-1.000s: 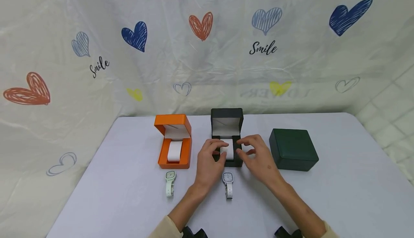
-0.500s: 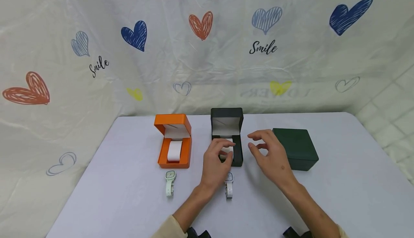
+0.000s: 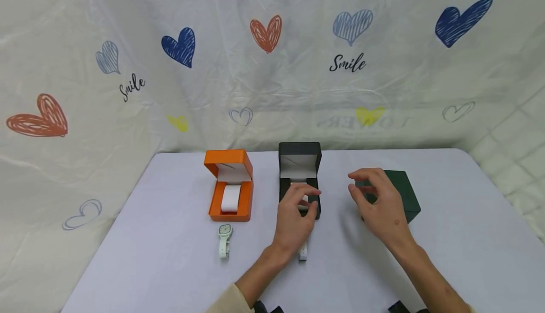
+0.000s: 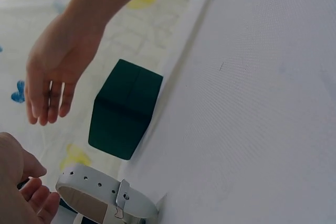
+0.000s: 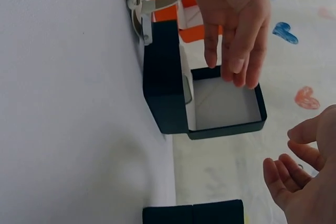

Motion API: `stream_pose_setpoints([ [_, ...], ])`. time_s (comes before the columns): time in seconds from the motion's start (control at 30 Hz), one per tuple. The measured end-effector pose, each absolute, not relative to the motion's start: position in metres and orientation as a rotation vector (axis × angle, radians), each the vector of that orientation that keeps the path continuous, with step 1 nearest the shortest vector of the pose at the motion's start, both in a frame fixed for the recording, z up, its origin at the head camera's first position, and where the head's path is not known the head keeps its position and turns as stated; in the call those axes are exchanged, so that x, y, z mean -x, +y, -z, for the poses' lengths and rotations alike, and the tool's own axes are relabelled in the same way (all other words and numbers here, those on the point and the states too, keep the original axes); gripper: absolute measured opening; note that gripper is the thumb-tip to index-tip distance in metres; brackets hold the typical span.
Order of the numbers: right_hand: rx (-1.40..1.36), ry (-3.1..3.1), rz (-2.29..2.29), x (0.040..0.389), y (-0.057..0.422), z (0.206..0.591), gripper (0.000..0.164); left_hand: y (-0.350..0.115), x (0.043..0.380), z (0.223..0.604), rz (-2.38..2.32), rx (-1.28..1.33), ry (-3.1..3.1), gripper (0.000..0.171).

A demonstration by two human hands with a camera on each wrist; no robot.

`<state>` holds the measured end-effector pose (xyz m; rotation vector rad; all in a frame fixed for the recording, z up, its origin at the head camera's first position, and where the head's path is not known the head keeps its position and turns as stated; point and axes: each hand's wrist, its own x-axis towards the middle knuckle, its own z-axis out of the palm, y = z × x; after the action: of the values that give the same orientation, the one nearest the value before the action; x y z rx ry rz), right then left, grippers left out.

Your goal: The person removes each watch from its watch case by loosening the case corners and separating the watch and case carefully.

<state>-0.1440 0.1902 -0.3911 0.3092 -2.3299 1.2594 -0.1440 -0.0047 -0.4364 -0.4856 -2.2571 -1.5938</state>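
White watch (image 3: 303, 252): near centre, just before the black box (image 5: 165, 87), partly hidden by the left hand (image 3: 296, 218). Risk: a dropping forearm could knock it askew.

Pale green watch (image 3: 224, 242): near left, just before the orange box (image 3: 230, 217), well apart from both hands.

Left hand: over the black box's near part, fingers loosely bent, thumb apart, holding nothing; contact cannot be told.

Right hand (image 3: 380, 206): right, partly covering the green box (image 3: 406, 190) from view; fingers loose, holding nothing. Risk: a careless push might shove that box.

Orange box: far left, open.

Black box: far centre, open. Risk: brushing its raised lid (image 3: 299, 148) could swing it shut.

Green box: far right, closed.
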Motion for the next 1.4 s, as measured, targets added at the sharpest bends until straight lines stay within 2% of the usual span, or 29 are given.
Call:
stream_pose_setpoints([
  [1.4,-0.144,-2.364,-1.087,0.141,0.255,0.395,0.02,0.022,0.132,0.43,1.554,0.623,-2.308,0.032],
])
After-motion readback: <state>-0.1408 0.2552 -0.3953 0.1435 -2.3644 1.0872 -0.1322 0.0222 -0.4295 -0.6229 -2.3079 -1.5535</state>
